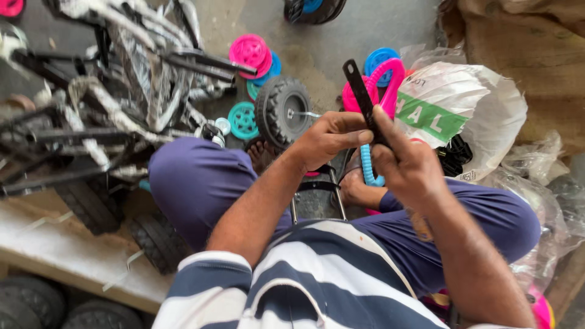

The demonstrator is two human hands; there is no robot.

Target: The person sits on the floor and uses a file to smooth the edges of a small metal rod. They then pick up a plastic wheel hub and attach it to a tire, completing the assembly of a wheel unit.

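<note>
From the head camera, a flat black metal strip with a hole at its top end stands tilted above the person's lap. The left hand and right hand both pinch its lower part, fingers closed on it. Left of the strip stands a black knobby wheel; right of it, a white plastic bag whose contents are hidden.

White plastic sack with green band (right of hands), possibly clear bags beside

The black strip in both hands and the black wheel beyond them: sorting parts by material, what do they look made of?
Black strip: probably painted metal, thin, flat and rigid with a hole at its tip. Black wheel: looks like matt rubber or plastic, with chunky moulded tread and a metal axle sticking out.
</note>
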